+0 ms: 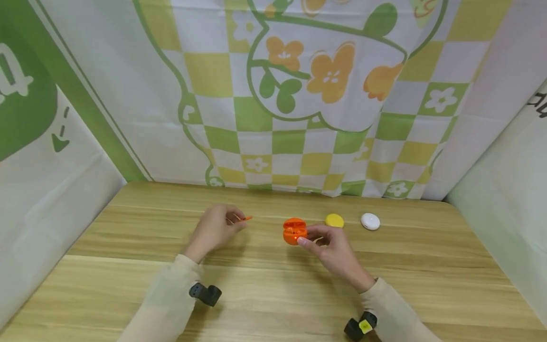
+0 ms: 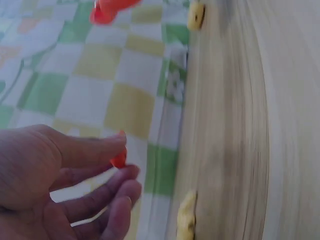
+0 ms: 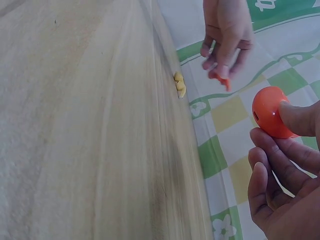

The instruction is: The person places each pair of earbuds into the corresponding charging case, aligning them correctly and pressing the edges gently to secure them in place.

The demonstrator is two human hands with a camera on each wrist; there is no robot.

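My right hand (image 1: 335,251) grips a round, glossy orange earbud case (image 1: 295,237) with its lid up, held above the table. From the right wrist view, thumb and fingers hold the closed-looking underside of that case (image 3: 270,112). Left of it, my left hand (image 1: 218,230) pinches a small orange earbud (image 1: 248,218) between thumb and fingertips. The left wrist view shows the earbud (image 2: 119,159) mostly covered by the fingers. Something small sits inside the case, too small to make out. A gap separates the two hands.
Behind my right hand a yellow round case (image 1: 334,221) lies on the wooden table (image 1: 265,294), with a white round case (image 1: 370,221) to its right. Small yellow pieces (image 3: 180,85), perhaps earbuds, lie near the table's far edge. A patterned cloth (image 1: 290,142) hangs behind.
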